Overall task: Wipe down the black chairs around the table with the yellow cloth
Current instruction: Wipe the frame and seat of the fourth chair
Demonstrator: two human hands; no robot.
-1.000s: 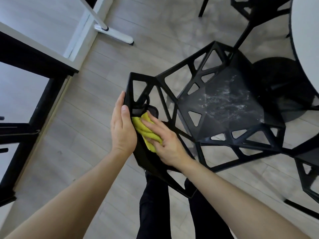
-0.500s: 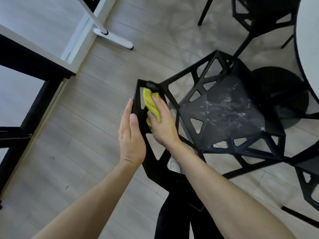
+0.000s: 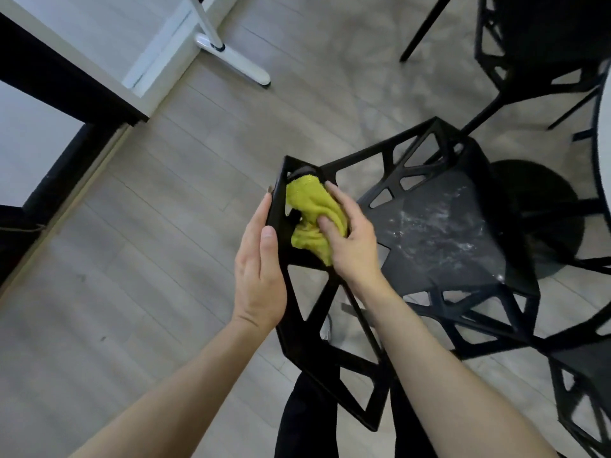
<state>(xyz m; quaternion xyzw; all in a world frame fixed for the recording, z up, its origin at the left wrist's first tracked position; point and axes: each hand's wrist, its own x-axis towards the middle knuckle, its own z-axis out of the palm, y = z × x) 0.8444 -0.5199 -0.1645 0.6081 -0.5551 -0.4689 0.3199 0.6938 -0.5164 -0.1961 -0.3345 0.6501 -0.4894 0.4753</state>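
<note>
Far left: a black-framed piece of furniture with pale panels, and beyond it a white stand foot resting on the pale wood-plank floor. Left hand — fingers straight and held together, flat against the outer face of the black chair backrest, thumb lying along its near edge; it closes on nothing. Just right of it, the yellow cloth is bunched up and pressed on the inner side of the backrest's top left corner, partly showing through a triangular opening in the frame. Right hand covers the cloth from the right, fingers curled over it and the thumb pinning it against the frame — a gripping hold. Both forearms enter from the near edge; dark trouser legs show between them, behind the backrest's lower part. Chair seat, right of the hands, carries whitish smears and specks across its dark surface. Far right: a second black chair at the far edge, part of a third at the near right, a round dark table base on the floor, and a sliver of white tabletop rim at the right edge.
</note>
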